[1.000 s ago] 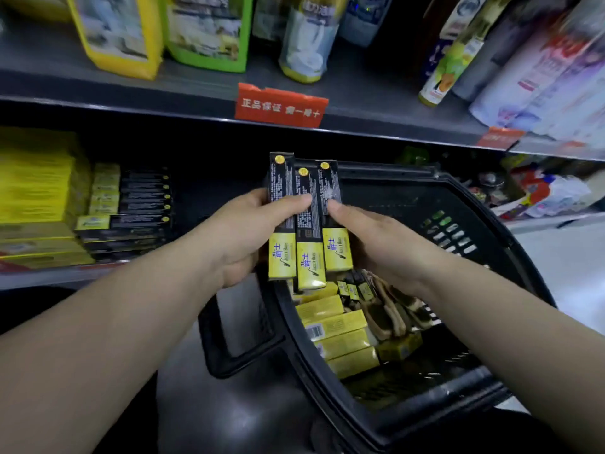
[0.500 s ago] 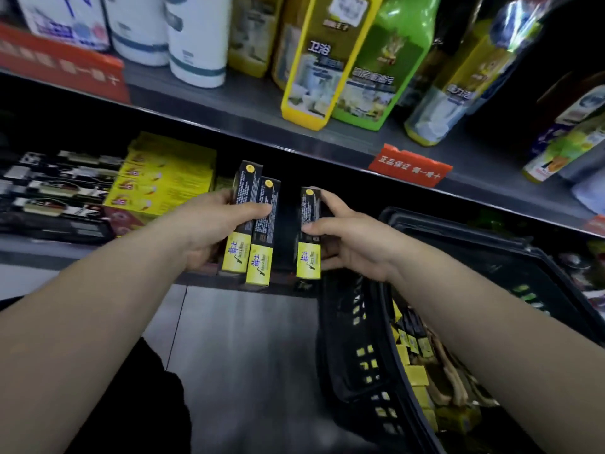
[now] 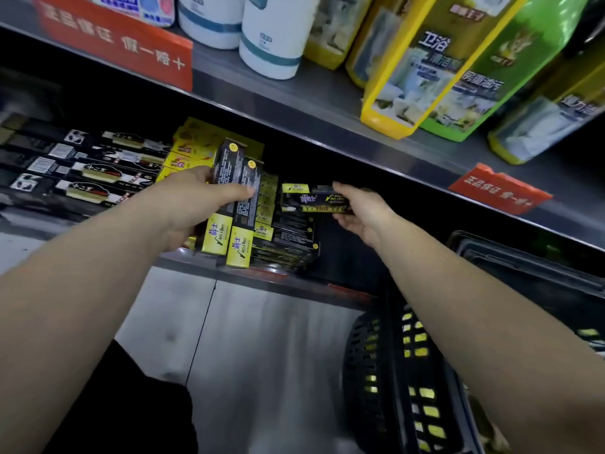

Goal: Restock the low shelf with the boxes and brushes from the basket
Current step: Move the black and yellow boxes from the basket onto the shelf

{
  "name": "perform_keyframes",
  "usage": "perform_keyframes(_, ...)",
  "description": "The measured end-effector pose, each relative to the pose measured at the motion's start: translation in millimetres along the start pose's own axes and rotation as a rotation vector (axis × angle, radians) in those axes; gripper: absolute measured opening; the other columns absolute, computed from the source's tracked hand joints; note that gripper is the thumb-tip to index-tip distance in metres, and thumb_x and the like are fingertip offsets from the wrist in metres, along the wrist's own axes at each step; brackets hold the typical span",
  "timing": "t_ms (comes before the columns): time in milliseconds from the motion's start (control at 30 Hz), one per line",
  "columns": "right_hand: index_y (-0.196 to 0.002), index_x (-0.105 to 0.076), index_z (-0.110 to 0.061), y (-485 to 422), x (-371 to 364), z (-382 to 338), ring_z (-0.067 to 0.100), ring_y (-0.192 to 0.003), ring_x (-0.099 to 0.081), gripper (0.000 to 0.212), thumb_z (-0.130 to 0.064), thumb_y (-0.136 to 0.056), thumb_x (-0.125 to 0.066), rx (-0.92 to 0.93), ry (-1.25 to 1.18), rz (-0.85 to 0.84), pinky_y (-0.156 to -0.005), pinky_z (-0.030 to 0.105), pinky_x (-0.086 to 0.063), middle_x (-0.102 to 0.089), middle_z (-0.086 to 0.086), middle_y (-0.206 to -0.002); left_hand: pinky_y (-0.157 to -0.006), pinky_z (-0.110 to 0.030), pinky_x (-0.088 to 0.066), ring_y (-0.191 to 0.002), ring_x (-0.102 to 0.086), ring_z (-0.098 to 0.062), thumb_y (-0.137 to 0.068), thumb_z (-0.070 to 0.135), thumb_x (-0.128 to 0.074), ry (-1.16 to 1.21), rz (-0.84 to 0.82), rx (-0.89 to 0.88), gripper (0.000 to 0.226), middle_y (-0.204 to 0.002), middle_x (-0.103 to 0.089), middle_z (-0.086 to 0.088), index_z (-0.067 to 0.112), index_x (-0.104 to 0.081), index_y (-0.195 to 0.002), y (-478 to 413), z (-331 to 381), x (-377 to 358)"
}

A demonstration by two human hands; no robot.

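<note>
Two boxes (image 3: 234,204) stand upright, gripped in the left hand (image 3: 193,208) in front of the stack (image 3: 288,237) on the low shelf (image 3: 311,283). The right hand (image 3: 363,213) pinches a third box (image 3: 311,198) flat just above that stack. The basket (image 3: 393,371), right of the stack, seemingly holds more.

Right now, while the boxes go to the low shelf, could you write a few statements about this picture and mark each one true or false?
1. The left grip holds two black-and-yellow boxes. True.
2. The right grip is empty. False: it holds one box, turned sideways, over the stack on the low shelf.
3. The black basket is at the lower right, beside the right forearm. True.
4. The white containers stand on the low shelf. False: they stand on the shelf above.
</note>
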State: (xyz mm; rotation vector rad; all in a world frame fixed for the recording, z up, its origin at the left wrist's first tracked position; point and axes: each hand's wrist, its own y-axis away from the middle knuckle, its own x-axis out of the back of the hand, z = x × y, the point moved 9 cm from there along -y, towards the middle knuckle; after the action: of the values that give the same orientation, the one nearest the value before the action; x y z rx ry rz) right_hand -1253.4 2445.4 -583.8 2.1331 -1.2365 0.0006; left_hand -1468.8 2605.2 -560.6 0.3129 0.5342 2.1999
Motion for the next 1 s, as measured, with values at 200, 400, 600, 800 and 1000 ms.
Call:
perform_keyframes(200, -0.090, -0.056, -0.019, -27.6, -34.3, 7.7, 0.010, -0.066, -0.052, 0.025, -0.042, -0.085, -0.064, 0.037, 0.394, -0.108, -0.055, 0.020, -0.040, -0.058, -0.002, -0.081, -0.104, -0.048, -0.039, -0.111, -0.057, -0.027, -0.076, 0.033, -0.073, -0.023, 0.016, 0.044, 0.053, -0.112, -0.064, -0.006, 0.021, -0.048, -0.121, -12.4, -4.6, 8.5)
perform_keyframes(400, -0.129, -0.050, -0.019, -24.1, -53.8, 31.4, 0.017, -0.116, -0.049, 0.057, -0.055, -0.086, -0.055, 0.036, 0.781, -0.357, -0.095, 0.031, -0.040, -0.053, 0.001, -0.131, -0.105, -0.039, -0.034, -0.113, -0.049, -0.018, -0.076, 0.036, -0.073, -0.040, 0.037, 0.027, 0.081, -0.119, -0.055, 0.000, 0.015, -0.033, -0.143, -22.1, -7.1, 11.6)
perform_keyframes(600, -0.142, -0.027, -0.031, -13.9, -61.7, 28.5, 0.026, -0.126, -0.039, 0.093, -0.039, -0.067, -0.081, 0.208, 1.273, -0.449, -0.094, 0.027, -0.037, -0.025, 0.008, -0.144, -0.107, -0.048, -0.036, -0.122, -0.051, -0.027, -0.071, 0.038, -0.076, -0.046, 0.015, 0.038, 0.089, -0.131, -0.056, -0.010, 0.014, -0.031, -0.144, -27.7, -10.9, 9.2)
perform_keyframes(800, -0.140, -0.031, -0.030, -11.6, -72.9, 23.4, 0.026, -0.116, -0.048, 0.086, -0.013, -0.071, -0.078, 0.308, 1.320, -0.429, -0.081, 0.028, -0.044, -0.035, 0.010, -0.140, -0.106, -0.048, -0.037, -0.121, -0.052, -0.028, -0.070, 0.041, -0.077, -0.067, 0.023, 0.037, 0.088, -0.130, -0.057, -0.009, 0.017, -0.034, -0.143, -30.2, -13.1, 6.5)
perform_keyframes(1000, -0.141, -0.032, -0.028, -8.3, -72.6, 21.4, 0.026, -0.120, -0.046, 0.086, -0.014, -0.071, -0.079, 0.347, 1.293, -0.443, -0.086, 0.026, -0.042, -0.035, 0.010, -0.141, -0.105, -0.048, -0.038, -0.118, -0.053, -0.028, -0.073, 0.039, -0.075, -0.082, 0.013, 0.049, 0.075, -0.126, -0.059, -0.008, 0.016, -0.042, -0.136, -31.9, -16.1, -0.8)
